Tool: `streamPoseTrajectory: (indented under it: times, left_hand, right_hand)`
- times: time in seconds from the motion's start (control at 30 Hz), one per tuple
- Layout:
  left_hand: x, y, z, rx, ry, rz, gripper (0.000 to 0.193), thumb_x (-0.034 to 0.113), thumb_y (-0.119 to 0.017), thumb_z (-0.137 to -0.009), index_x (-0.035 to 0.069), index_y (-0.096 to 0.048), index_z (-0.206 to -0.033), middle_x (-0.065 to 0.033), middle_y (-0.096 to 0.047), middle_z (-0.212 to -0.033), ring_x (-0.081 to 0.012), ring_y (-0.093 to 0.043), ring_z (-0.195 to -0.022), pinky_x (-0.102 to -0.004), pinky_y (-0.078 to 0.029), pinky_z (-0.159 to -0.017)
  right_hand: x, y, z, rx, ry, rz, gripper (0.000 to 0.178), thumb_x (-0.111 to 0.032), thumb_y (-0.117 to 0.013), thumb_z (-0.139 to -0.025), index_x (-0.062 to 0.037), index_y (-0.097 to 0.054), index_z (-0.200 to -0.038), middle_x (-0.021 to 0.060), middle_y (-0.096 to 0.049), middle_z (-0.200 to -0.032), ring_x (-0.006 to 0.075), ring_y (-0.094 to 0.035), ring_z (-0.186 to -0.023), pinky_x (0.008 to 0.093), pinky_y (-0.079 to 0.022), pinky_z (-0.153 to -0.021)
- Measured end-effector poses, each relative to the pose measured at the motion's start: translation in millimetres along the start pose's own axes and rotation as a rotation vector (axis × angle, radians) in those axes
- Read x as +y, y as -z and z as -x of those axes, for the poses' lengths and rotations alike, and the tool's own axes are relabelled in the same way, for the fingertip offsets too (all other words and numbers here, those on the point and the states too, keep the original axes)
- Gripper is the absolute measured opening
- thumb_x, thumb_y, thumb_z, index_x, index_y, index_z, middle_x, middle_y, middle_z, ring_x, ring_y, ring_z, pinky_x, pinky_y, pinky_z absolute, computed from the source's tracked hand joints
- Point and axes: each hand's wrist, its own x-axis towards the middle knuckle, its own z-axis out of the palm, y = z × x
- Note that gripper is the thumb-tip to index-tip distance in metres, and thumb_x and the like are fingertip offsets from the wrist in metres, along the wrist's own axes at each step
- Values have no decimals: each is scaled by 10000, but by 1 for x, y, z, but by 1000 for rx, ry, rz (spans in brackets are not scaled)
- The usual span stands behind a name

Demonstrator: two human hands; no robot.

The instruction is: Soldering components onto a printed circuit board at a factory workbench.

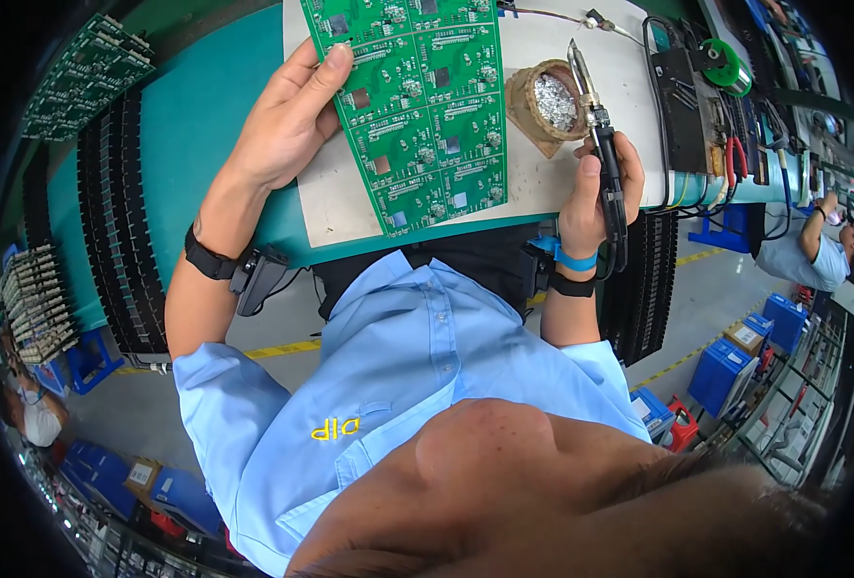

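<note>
My left hand grips the left edge of a green circuit board panel, thumb on its face and fingers behind it. The panel carries repeated sections in two columns, with square chips and small parts. On the right, my right hand is closed around the black handle of a soldering iron, whose metal tip points up and away from me. Beside the iron stands a round brown pot filled with silvery solder bits. A white sheet lies beneath the panel.
A green solder spool and red-handled pliers sit at the far right by a dark tool holder. Black slotted racks stand at left, near more stacked boards. Another person is at the right.
</note>
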Motion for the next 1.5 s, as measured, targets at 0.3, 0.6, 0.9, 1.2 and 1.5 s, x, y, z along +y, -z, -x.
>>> streamPoseTrajectory:
  times: [0.3, 0.6, 0.9, 1.2, 1.5]
  left_hand:
    - [-2, 3, -1, 26, 17, -4, 394, 307, -464, -1075, 79, -463, -1396, -60, -598, -1318, -156, -624, -1127, -342, -542, -951]
    - [1, 2, -2, 35, 7, -11, 388, 315, -467, -1074, 80, -472, -1384, -55, -602, -1310, -143, -627, -1106, -331, -543, -931]
    - [0, 3, 1, 16, 0, -4, 404, 329, -453, -1078, 115, -454, -1420, -45, -588, -1335, -147, -614, -1111, -341, -543, -927]
    - [1, 0, 2, -48, 16, 91, 440, 344, -447, -1077, 123, -404, -1455, -45, -544, -1389, -178, -595, -1159, -380, -548, -938]
    - [1, -8, 6, -47, -26, -159, 663, 21, -677, -915, 92, -330, -1475, -86, -530, -1378, -201, -545, -1267, -409, -503, -1028]
  right_hand:
    - [-4, 0, 0, -18, -27, 10, 401, -53, -650, -924, 59, -531, -1290, 169, -682, -1041, 189, -661, -895, 312, -544, -833]
    - [-2, 1, -2, -20, 3, 34, 383, -64, -672, -918, 56, -557, -1263, 165, -690, -1046, 180, -662, -901, 306, -544, -837]
    - [-2, 4, -4, -83, 92, 50, 386, 8, -717, -865, 51, -584, -1224, 153, -642, -1100, 170, -640, -909, 285, -533, -814]
    - [-9, 1, -4, -99, 34, 47, 430, 69, -735, -811, 28, -589, -1213, 156, -610, -1135, 182, -636, -935, 286, -526, -819]
    - [-9, 1, -3, -100, 32, 58, 442, 65, -746, -802, 20, -592, -1214, 151, -607, -1146, 172, -637, -931, 275, -530, -801]
